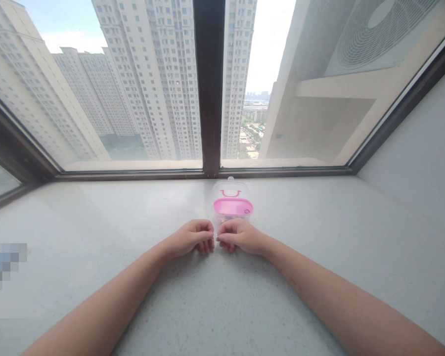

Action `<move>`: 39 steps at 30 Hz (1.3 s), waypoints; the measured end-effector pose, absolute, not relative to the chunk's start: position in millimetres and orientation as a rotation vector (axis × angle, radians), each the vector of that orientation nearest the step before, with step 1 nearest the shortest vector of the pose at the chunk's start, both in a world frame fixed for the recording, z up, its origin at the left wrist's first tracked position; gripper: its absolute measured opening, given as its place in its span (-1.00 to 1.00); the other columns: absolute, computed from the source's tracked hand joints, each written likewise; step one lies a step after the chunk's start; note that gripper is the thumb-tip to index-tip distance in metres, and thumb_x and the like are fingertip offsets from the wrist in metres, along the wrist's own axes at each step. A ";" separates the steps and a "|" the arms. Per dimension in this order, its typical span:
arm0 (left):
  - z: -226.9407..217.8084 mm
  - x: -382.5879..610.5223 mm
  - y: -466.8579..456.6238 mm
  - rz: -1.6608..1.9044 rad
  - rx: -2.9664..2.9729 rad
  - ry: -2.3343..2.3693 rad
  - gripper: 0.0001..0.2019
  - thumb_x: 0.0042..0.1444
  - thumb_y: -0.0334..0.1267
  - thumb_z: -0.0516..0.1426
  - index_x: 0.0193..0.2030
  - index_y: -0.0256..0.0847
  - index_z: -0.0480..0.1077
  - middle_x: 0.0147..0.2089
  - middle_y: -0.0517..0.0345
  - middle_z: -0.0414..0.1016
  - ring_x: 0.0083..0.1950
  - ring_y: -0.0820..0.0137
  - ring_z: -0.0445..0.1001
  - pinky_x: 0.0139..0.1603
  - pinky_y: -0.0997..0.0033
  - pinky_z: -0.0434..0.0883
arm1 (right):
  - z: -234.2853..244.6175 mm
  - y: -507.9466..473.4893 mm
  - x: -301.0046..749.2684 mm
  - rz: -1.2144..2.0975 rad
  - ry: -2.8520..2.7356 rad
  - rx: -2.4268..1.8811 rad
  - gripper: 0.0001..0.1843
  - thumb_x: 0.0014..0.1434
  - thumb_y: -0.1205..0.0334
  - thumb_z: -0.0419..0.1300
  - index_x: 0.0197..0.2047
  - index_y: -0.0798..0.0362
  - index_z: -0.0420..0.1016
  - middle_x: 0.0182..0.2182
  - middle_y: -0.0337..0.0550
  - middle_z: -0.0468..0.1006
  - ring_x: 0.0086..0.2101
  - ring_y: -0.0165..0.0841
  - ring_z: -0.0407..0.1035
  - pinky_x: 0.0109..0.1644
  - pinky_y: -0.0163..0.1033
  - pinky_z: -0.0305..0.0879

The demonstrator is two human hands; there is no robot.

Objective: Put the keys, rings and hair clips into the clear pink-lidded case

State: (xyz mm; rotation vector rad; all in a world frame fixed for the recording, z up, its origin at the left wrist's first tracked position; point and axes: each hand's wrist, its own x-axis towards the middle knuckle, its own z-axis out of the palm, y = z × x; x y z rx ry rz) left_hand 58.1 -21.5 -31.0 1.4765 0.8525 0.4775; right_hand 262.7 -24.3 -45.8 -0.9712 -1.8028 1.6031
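My left hand rests low over the pale speckled sill, its thumb pressed against curled fingers. Just beside it, my right hand makes a pinch, with thumb and forefinger together. A narrow gap separates the two sets of fingertips. Whatever either pinch holds, if anything, is too small or hidden to name. Right behind the hands stands a small clear plastic box with a pink inner tray. Its clear lid, bearing a pink handle, is raised at the back. My right hand covers part of the box's front.
A dark window frame runs along the back of the sill, with an upright post in the middle. A white wall closes the right side. At the left edge a blurred-out bluish patch cannot be made out.
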 end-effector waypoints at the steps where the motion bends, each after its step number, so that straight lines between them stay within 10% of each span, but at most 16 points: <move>1: -31.1 57.9 -21.5 0.478 1.476 0.850 -0.81 0.10 -0.17 0.12 -0.35 -0.26 0.29 -0.45 0.09 0.54 -0.51 0.46 0.46 -0.47 0.49 0.36 | -45.9 -24.3 262.6 1.602 -1.803 -0.973 -0.86 0.11 0.24 0.19 -0.40 0.15 0.45 -0.54 -0.21 0.47 -0.57 -0.49 0.36 -0.52 -0.40 0.29; 39: -31.4 58.6 -21.5 0.497 1.403 0.812 -0.73 0.11 -0.08 0.15 -0.34 -0.27 0.26 -0.45 0.07 0.52 -0.51 0.46 0.44 -0.50 0.49 0.32 | -46.7 -24.6 263.2 1.585 -1.820 -0.975 -0.86 0.10 0.24 0.19 -0.40 0.14 0.45 -0.53 -0.21 0.47 -0.56 -0.47 0.37 -0.51 -0.38 0.31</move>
